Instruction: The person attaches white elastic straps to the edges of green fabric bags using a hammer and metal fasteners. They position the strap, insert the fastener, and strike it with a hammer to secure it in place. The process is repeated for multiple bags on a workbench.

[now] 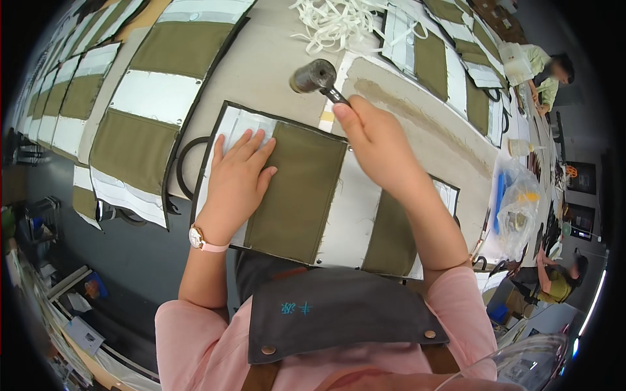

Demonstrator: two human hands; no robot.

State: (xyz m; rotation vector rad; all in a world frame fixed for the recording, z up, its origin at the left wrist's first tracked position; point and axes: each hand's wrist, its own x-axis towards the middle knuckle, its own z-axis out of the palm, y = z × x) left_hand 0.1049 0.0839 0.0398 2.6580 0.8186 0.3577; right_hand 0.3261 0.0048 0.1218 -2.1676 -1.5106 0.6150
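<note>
Clenching a hammer point(319, 79) above the panel point(306, 189), right hand point(378, 140); left hand point(238, 176) flat, released, on it.

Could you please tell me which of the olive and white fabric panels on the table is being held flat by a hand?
The olive and white fabric panel nearest the person: the left hand lies flat on it, while the others lie untouched.
</note>
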